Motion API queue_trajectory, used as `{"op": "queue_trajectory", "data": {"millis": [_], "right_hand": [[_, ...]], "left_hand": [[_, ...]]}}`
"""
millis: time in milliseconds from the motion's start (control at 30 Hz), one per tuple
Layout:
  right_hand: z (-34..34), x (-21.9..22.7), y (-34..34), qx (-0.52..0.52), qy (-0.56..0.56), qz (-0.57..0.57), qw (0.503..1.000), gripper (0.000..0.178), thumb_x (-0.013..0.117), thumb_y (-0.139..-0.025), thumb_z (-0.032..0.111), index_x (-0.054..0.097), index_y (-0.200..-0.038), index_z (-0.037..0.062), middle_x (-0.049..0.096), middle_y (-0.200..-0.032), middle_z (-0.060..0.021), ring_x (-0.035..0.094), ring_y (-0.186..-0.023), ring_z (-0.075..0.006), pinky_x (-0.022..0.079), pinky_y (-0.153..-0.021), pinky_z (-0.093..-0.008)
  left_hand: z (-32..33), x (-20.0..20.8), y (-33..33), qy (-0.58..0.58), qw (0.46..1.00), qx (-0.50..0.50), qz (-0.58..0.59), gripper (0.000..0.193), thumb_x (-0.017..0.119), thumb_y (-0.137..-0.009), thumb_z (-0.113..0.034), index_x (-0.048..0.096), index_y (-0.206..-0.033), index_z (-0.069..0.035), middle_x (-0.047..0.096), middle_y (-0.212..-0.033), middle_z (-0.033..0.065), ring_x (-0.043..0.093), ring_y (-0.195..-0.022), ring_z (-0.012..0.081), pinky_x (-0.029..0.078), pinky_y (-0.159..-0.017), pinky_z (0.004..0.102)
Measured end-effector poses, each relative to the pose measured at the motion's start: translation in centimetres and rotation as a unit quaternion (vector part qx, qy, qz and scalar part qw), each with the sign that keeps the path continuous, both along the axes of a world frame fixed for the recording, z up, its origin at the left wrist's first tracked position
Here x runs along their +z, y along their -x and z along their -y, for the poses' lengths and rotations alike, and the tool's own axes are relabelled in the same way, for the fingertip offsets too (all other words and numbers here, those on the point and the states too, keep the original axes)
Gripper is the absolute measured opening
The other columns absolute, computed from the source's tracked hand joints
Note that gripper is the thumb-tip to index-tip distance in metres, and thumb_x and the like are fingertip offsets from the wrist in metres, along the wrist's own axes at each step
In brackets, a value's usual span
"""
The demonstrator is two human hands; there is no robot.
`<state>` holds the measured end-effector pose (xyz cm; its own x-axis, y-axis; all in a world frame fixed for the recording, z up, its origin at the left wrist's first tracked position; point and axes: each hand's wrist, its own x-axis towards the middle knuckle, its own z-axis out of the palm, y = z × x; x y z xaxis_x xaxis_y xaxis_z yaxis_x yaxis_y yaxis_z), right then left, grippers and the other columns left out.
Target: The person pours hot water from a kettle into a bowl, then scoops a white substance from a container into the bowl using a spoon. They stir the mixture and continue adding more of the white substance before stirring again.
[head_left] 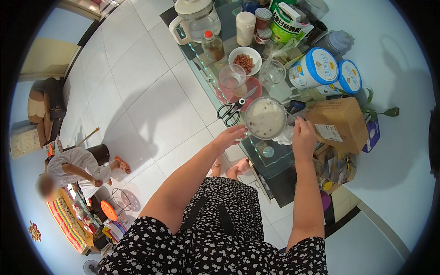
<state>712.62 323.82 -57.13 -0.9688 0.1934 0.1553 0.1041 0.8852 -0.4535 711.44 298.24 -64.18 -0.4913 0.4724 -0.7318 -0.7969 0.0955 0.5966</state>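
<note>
A round glass bowl [265, 118] of pale, speckled mush stands on the glass table [275, 160] near its front edge. My left hand [230, 136] hovers open just left of the bowl, fingers spread, holding nothing. My right hand [303, 136] rests beside the bowl's right rim, fingers curled over crumpled clear plastic [285, 136]; whether it grips the plastic is unclear. Black-handled scissors [233, 110] lie just left of the bowl, above my left hand.
Behind stand two glass cups [232, 76], a white bowl of nuts [244, 60], a small bottle [212, 45], a kettle [195, 19], jars, two blue-lidded tubs [316, 68]. A cardboard box [341, 123] sits right. A small person [73, 169] sits on the tiled floor at left.
</note>
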Motion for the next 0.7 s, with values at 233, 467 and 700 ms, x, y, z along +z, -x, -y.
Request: {"op": "queue_trajectory", "data": {"millis": [233, 467, 700], "right_hand": [[-1.2, 0.1, -3.0, 0.043, 0.002, 0.051, 0.998, 0.018, 0.054, -0.090, 0.014, 0.064, -0.096, 0.0001, 0.059, -0.081, -0.0121, 0.057, -0.073, -0.0311, 0.045, -0.064, -0.0403], [-1.0, -3.0, -4.6, -0.145, 0.351, 0.187, 0.906, 0.024, 0.055, -0.092, 0.018, 0.064, -0.098, -0.0033, 0.054, -0.070, -0.0046, 0.054, -0.060, -0.0160, 0.050, -0.062, -0.0305], [0.4, -3.9, -4.2, -0.258, 0.574, 0.215, 0.746, 0.025, 0.055, -0.093, 0.018, 0.063, -0.100, -0.0048, 0.050, -0.071, 0.0002, 0.050, -0.060, -0.0071, 0.052, -0.061, -0.0230]], "left_hand": [[0.0, 0.1, 0.0, -0.001, 1.000, -0.001, 0.000, 0.054, 0.044, -0.097, -0.038, 0.033, -0.141, -0.008, 0.043, -0.139, 0.0068, 0.039, -0.128, 0.0216, 0.033, -0.104, 0.0360], [-0.1, 0.1, 0.0, 0.003, 1.000, -0.004, 0.002, 0.054, 0.043, -0.097, -0.036, 0.032, -0.141, -0.008, 0.043, -0.139, 0.0065, 0.039, -0.128, 0.0208, 0.034, -0.104, 0.0354], [-0.2, 0.8, 0.1, 0.003, 1.000, -0.001, 0.005, 0.054, 0.042, -0.097, -0.035, 0.031, -0.141, -0.006, 0.042, -0.139, 0.0070, 0.039, -0.129, 0.0201, 0.033, -0.105, 0.0352]]}}
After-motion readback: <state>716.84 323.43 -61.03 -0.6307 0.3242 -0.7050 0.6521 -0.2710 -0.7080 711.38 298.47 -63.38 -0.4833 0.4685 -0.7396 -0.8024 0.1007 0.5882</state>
